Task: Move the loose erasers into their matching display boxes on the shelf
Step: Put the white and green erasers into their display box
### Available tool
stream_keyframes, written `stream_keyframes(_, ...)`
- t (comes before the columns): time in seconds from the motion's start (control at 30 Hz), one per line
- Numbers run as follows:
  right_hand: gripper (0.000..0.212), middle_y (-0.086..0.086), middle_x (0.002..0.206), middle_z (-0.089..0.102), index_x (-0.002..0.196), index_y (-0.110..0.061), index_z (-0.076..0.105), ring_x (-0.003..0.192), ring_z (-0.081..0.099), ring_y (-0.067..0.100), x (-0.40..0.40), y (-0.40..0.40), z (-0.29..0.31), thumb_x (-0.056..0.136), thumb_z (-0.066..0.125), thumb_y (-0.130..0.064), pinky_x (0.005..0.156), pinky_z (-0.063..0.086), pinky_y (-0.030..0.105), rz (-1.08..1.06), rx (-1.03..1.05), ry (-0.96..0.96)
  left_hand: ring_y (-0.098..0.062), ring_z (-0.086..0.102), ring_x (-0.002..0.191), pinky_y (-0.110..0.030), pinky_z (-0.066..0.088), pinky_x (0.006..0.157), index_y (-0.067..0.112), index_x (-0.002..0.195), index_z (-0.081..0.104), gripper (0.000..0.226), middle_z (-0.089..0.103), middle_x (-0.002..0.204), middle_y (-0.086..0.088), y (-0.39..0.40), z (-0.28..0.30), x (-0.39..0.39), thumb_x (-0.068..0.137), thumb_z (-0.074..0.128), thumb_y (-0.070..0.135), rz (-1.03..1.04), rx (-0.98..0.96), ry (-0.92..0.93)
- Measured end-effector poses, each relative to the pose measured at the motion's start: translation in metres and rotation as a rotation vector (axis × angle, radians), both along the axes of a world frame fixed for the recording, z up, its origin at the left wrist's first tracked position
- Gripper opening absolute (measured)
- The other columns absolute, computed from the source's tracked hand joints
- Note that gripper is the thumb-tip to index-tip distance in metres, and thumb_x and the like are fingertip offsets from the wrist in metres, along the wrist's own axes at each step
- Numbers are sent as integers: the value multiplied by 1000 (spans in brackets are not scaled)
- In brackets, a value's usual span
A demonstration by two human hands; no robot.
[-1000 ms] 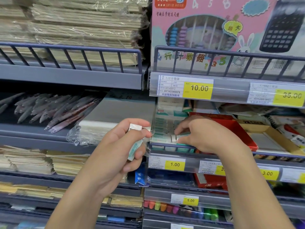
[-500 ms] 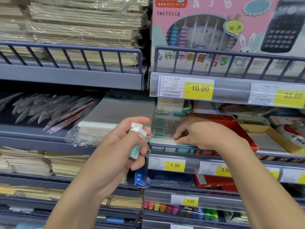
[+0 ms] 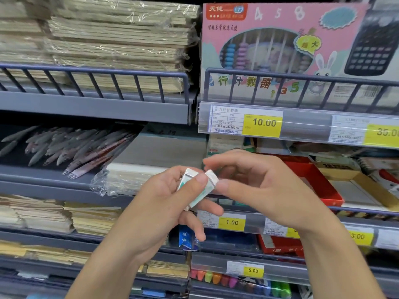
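My left hand (image 3: 166,203) holds a small stack of white erasers with green sleeves (image 3: 190,184) in front of the middle shelf. My right hand (image 3: 257,186) has come up against it, and its thumb and fingertips pinch the end of the rightmost eraser (image 3: 210,178) in that stack. Both hands hide the eraser display box behind them; only a sliver of white and green boxes (image 3: 224,143) shows above my right hand.
A red tray (image 3: 319,180) and a yellow-edged tray (image 3: 362,190) stand to the right on the same shelf. Wrapped pens (image 3: 71,147) and a plastic-wrapped pack (image 3: 133,175) lie to the left. Price strips (image 3: 232,222) front each shelf.
My right hand has drawn back from the display box to the left and now pinches an eraser in my left hand. The left hand has risen slightly toward the middle.
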State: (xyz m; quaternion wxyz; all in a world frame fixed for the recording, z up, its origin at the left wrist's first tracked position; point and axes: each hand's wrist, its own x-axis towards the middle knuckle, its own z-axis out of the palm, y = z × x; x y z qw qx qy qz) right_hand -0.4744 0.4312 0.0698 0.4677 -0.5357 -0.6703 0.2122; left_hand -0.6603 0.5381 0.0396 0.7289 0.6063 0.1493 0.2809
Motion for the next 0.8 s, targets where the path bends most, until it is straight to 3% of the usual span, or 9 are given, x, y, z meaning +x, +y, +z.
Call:
stream_keyframes(0.13, 24, 3, 102, 68, 109, -20, 76, 91, 67, 26, -3, 3, -2, 87, 77, -11, 83, 56, 48, -20, 42, 5, -26, 76, 78, -26, 51, 38, 14, 104, 75, 37, 77, 93, -12, -1, 0, 0, 87, 74, 46, -12, 15, 19)
stream_keyframes(0.23, 18, 10, 92, 72, 101, -20, 77, 84, 68, 32, 0, 2, -2, 84, 79, -12, 76, 59, 41, -43, 68, 134, -24, 71, 68, -25, 48, 36, 18, 103, 75, 35, 75, 89, -9, 1, 0, -1, 86, 77, 48, 13, 40, 28)
stream_keyframes(0.4, 28, 5, 101, 71, 108, -26, 75, 91, 67, 28, 5, -1, -1, 82, 81, -16, 77, 58, 40, -54, 62, 72, -16, 35, 31, -16, 30, 33, 21, 99, 73, 26, 60, 61, -7, 4, -1, -4, 90, 75, 46, 76, 77, 51)
stream_keyframes(0.53, 28, -1, 102, 70, 111, -24, 76, 89, 66, 25, 5, -1, 3, 84, 81, -18, 77, 56, 36, -87, 133, -80, -10, 30, 35, -15, 26, 32, 17, 97, 73, 33, 56, 62, -6, 3, 0, -4, 92, 72, 50, 78, 38, 44)
stream_keyframes(0.67, 20, 3, 87, 74, 99, -31, 79, 82, 68, 29, 16, 0, 8, 80, 82, -25, 76, 57, 47, -251, 42, 21, -8, 38, 47, -16, 29, 34, 16, 101, 72, 21, 66, 83, -6, 6, -1, -3, 91, 69, 35, 152, -40, -10)
stream_keyframes(0.73, 15, -2, 81, 75, 93, -35, 79, 77, 68, 24, 25, 4, 8, 79, 82, -33, 69, 55, 38, -366, -57, -40, -8, 41, 49, -17, 30, 36, 13, 111, 68, 14, 68, 88, -6, 10, -3, -6, 98, 63, 17, 185, -78, -15)
stream_keyframes(0.8, 10, -11, 77, 74, 88, -37, 78, 66, 65, 11, 31, 10, 8, 78, 82, -39, 55, 45, 17, -435, -141, -150, -9, 42, 51, -18, 31, 37, 14, 111, 69, 15, 68, 89, -6, 13, -5, -9, 98, 64, 12, 192, -86, -15)
